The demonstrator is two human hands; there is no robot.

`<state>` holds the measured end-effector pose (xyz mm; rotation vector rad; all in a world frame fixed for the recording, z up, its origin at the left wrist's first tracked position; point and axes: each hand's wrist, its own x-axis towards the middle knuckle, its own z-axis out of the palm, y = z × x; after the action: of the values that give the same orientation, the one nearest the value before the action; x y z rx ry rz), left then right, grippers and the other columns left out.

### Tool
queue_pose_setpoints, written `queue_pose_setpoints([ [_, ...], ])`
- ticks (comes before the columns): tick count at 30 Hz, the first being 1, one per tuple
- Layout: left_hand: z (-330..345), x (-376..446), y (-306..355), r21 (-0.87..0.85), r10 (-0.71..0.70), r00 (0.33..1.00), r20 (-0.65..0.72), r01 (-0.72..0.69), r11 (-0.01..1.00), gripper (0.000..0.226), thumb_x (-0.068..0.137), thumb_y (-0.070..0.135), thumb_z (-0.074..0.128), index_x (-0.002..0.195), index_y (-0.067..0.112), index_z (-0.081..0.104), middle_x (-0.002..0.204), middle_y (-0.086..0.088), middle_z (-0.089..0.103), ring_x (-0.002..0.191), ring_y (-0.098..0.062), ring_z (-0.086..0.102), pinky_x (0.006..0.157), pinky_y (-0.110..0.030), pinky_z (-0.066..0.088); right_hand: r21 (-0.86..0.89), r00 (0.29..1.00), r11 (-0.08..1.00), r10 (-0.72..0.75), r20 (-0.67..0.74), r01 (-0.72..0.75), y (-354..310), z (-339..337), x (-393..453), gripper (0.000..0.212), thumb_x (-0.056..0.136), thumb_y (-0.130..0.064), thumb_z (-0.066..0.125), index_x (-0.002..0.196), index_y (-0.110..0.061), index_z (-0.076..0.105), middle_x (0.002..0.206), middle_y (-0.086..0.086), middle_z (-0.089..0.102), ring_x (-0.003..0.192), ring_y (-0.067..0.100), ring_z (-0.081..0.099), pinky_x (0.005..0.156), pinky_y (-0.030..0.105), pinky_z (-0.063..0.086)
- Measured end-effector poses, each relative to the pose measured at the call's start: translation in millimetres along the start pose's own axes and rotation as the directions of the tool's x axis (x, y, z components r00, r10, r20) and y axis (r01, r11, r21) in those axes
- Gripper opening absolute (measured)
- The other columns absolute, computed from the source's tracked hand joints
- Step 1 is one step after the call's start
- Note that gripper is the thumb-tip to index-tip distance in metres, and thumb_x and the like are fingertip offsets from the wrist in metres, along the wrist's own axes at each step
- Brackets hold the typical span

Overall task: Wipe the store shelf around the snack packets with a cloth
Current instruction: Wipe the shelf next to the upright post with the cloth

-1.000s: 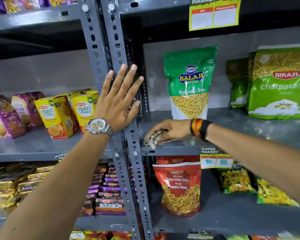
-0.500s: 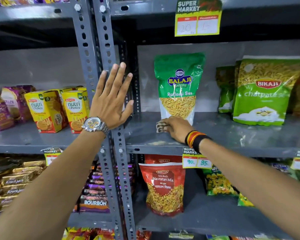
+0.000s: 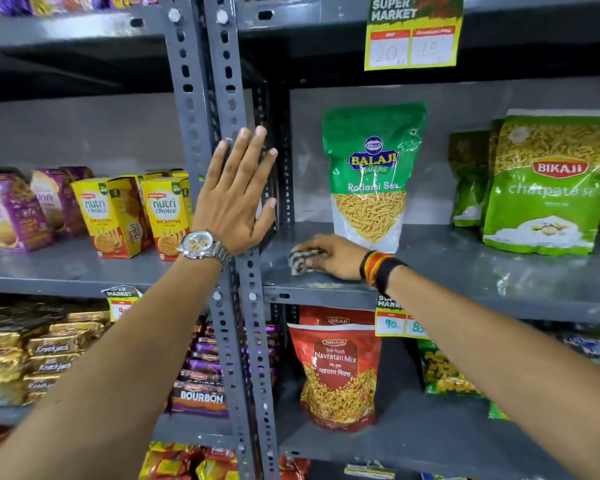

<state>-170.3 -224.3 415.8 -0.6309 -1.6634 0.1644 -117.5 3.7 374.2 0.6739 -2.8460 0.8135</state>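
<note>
My right hand (image 3: 333, 256) presses a checked cloth (image 3: 300, 259) onto the grey shelf (image 3: 465, 271), near its left end. The cloth lies just in front and left of a green Balaji sev packet (image 3: 369, 174), which stands upright. My left hand (image 3: 236, 199), fingers spread, lies flat against the perforated grey upright post (image 3: 246, 306); a silver watch is on that wrist. Green Bikaji packets (image 3: 548, 181) stand further right on the same shelf.
Yellow Nutri Choice boxes (image 3: 136, 216) and purple packets (image 3: 11, 209) fill the left bay. Below stand a red Navratan Mix bag (image 3: 338, 368), Bourbon packs (image 3: 201, 396) and gold packs (image 3: 32, 348). Price tags (image 3: 413, 39) hang from the shelf edges.
My right hand slid the cloth from the shelf's front edge back toward the Balaji packet, then a little left again. The left hand stays on the post.
</note>
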Motion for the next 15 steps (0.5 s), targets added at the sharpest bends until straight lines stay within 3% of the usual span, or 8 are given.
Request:
queue_pose_setpoints([
  [2, 0.7, -0.1, -0.2, 0.007, 0.0, 1.0, -0.001, 0.0, 1.0, 0.074, 0.101, 0.044, 0.03, 0.166, 0.011, 0.014, 0.174, -0.016, 0.009, 0.161, -0.032, 0.003, 0.13, -0.054, 0.006, 0.017, 0.991, 0.992, -0.126, 0.039, 0.125, -2.1, 6.2, -16.1, 0.036, 0.095, -0.014, 0.059, 0.13, -0.02, 0.062, 0.123, 0.001, 0.06, 0.115, 0.015, 0.058, 0.107, 0.027, 0.042],
  [4, 1.3, -0.5, 0.3, 0.009, -0.004, 1.0, -0.002, 0.004, 1.0, 0.074, 0.101, 0.044, 0.031, 0.166, 0.011, 0.014, 0.174, -0.015, 0.007, 0.161, -0.031, 0.002, 0.13, -0.054, 0.006, 0.037, 0.959, 0.972, -0.235, 0.161, 0.232, 2.9, -4.9, -39.6, 0.035, 0.094, -0.019, 0.06, 0.128, -0.028, 0.062, 0.119, -0.013, 0.062, 0.111, 0.003, 0.06, 0.1, 0.015, 0.044],
  [6, 2.9, -0.8, 0.8, 0.014, -0.002, 1.0, -0.005, 0.002, 1.0, 0.075, 0.101, 0.044, 0.033, 0.166, 0.011, 0.014, 0.174, -0.015, 0.006, 0.161, -0.031, 0.002, 0.13, -0.053, 0.005, 0.096, 0.945, 0.972, -0.232, 0.231, 0.215, 14.2, -29.1, -58.0, 0.034, 0.095, -0.026, 0.06, 0.126, -0.038, 0.062, 0.12, -0.02, 0.066, 0.111, -0.004, 0.062, 0.098, 0.012, 0.046],
  [9, 2.5, 0.0, 0.1, 0.023, -0.008, 1.0, -0.005, 0.008, 1.0, 0.075, 0.1, 0.044, 0.033, 0.165, 0.011, 0.016, 0.174, -0.015, 0.007, 0.161, -0.032, 0.003, 0.13, -0.053, 0.004, 0.127, 0.995, 0.987, -0.103, 0.011, 0.1, 41.1, -63.5, -55.7, 0.039, 0.094, -0.018, 0.061, 0.114, -0.051, 0.063, 0.108, -0.028, 0.069, 0.101, -0.008, 0.064, 0.097, 0.019, 0.049],
  [11, 0.7, -1.1, 0.3, 0.017, -0.007, 1.0, 0.002, 0.007, 1.0, 0.074, 0.101, 0.044, 0.031, 0.165, 0.011, 0.016, 0.174, -0.015, 0.008, 0.161, -0.032, 0.003, 0.13, -0.053, 0.005, 0.075, 0.994, 0.997, 0.012, -0.106, -0.004, 61.8, -68.1, -47.1, 0.039, 0.094, -0.011, 0.06, 0.115, -0.044, 0.065, 0.11, -0.027, 0.065, 0.105, -0.001, 0.063, 0.103, 0.025, 0.044],
  [13, 0.6, -1.5, 0.5, 0.015, -0.003, 1.0, 0.001, 0.003, 1.0, 0.074, 0.101, 0.044, 0.03, 0.165, 0.011, 0.016, 0.174, -0.014, 0.007, 0.161, -0.032, 0.003, 0.13, -0.053, 0.005, 0.03, 0.988, 0.996, 0.088, -0.13, -0.085, 83.2, -59.7, -44.3, 0.035, 0.094, -0.011, 0.06, 0.122, -0.03, 0.066, 0.116, -0.017, 0.062, 0.115, 0.012, 0.061, 0.102, 0.024, 0.04],
  [15, 0.5, -0.8, 0.2, 0.015, -0.006, 1.0, 0.0, 0.006, 1.0, 0.073, 0.101, 0.044, 0.03, 0.165, 0.012, 0.017, 0.175, -0.013, 0.006, 0.161, -0.031, 0.003, 0.13, -0.053, 0.005, 0.027, 0.986, 0.995, 0.1, -0.134, -0.097, 95.2, -52.9, -49.9, 0.034, 0.094, -0.01, 0.06, 0.124, -0.025, 0.066, 0.119, -0.013, 0.062, 0.118, 0.013, 0.058, 0.099, 0.021, 0.039],
])
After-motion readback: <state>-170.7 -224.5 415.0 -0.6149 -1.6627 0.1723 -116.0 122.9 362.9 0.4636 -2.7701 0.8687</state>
